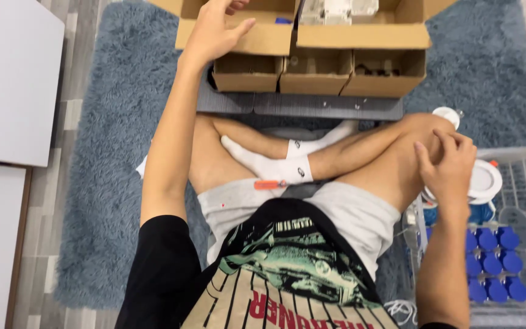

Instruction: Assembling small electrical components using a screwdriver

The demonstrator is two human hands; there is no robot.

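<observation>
You sit cross-legged on a shaggy grey-blue rug (123, 122) laid over pale wood-look flooring (50, 201). To your left stand flat white panels (7, 79), one above another. A small orange tool (270, 184) lies in your lap, just by your white socks (275, 166). Ahead, three small open brown cardboard trays (318, 72) sit side by side on a dark grey ribbed board (299, 105). Near your right hip a loose coil of white cable (402, 311) lies on the rug.
</observation>
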